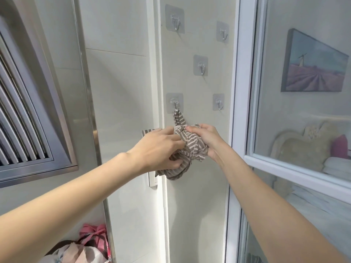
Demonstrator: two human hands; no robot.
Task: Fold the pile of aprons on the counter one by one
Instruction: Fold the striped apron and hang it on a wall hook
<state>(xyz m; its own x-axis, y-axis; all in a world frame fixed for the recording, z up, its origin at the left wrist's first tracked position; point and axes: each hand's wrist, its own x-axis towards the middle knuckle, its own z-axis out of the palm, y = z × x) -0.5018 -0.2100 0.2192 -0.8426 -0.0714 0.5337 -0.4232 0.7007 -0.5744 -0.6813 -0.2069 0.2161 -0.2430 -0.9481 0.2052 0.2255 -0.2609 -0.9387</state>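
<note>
Gripping a bunched striped apron against the wall, right hand curled round its upper right side, left hand pinching its lower left folds, both about level. Running up and slightly left from between the hands, the apron's loop reaching the lower-left hook, apparently caught on it. Lying far below by the left forearm, more aprons in a pile.

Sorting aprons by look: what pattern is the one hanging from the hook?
Brown-and-white stripes on the apron, clearest in the head view.
</note>
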